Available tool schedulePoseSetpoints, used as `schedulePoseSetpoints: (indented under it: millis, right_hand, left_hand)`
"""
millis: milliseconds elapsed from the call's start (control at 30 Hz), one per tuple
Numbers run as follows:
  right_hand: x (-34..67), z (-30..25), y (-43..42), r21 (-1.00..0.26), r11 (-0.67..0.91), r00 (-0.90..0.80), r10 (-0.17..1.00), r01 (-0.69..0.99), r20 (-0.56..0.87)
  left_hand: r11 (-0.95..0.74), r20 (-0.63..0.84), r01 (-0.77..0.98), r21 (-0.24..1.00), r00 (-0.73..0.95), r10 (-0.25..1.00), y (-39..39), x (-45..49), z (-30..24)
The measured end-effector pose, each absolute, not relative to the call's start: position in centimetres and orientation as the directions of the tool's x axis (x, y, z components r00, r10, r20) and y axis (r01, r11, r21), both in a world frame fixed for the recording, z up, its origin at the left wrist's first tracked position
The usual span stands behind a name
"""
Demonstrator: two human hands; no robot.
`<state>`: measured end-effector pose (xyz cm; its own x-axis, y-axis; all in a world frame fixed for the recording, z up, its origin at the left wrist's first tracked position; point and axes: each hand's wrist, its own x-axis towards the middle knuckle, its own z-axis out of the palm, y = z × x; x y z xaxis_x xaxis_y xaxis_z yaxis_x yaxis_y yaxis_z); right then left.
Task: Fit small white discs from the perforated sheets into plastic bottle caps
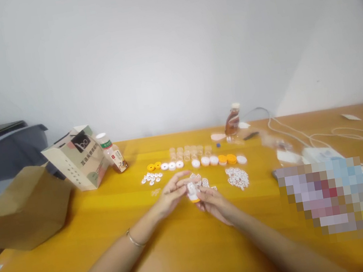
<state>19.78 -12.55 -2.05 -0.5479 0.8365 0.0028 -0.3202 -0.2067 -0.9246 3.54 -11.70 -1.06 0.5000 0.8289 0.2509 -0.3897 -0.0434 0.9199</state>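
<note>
Near the middle of the table, both hands hold a small whitish container with an orange end [192, 192]. The fingers of my left hand [172, 196] close on its upper left side. From the right, my right hand [215, 204] grips its lower part. Right behind the hands lie white perforated pieces [204, 182], partly hidden by the fingers. A pile of small white perforated pieces [238, 178] is to the right. White round discs [152, 177] are scattered to the left. Beyond them runs a row of white and orange caps [171, 165], with clear small cups [186, 153] behind.
A paper gift bag [85, 160], a brown paper bag [31, 208] and a drink bottle [112, 154] stand left. Another bottle [232, 121] is at the back. White cables [294, 134] and a pixelated patch are on the right. A wall closes off the back.
</note>
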Motion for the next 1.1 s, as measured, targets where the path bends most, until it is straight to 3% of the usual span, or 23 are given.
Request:
schedulePoseSetpoints:
  millis: [200, 367, 567, 767, 933, 1100]
  right_hand:
    - [19.71, -1.85, -12.47, -0.973, -0.062, -0.509, 0.859, -0.220, 0.061]
    - [19.58, -1.81, -12.32, -0.974, -0.055, -0.479, 0.876, -0.221, 0.059]
    - [19.53, -1.82, -12.37, -0.985, -0.029, -0.461, 0.886, -0.169, 0.053]
    - [19.44, -2.31, -12.50, -0.924, -0.193, -0.548, 0.836, -0.330, 0.021]
    - [19.49, -2.18, -12.31, -0.952, -0.125, -0.573, 0.818, -0.278, 0.060]
    - [19.53, -2.30, -12.13, -0.961, -0.080, -0.537, 0.840, -0.263, 0.077]
  left_hand:
    - [-0.160, 0.245, -0.274, 0.948, 0.311, 0.918, -11.63, 3.83, -1.81]
    - [0.010, 0.175, -0.384, 0.923, 0.443, 0.879, -11.76, 4.07, -1.79]
    - [-0.162, 0.212, -0.179, 0.971, 0.313, 0.926, -11.34, 3.62, -1.88]
    - [0.098, 0.114, -0.350, 0.932, 0.539, 0.835, -11.78, 3.62, -1.58]
    - [-0.102, 0.213, -0.338, 0.936, 0.311, 0.926, -11.69, 3.83, -1.96]
    - [-0.007, 0.194, -0.435, 0.901, 0.388, 0.901, -11.85, 3.83, -1.46]
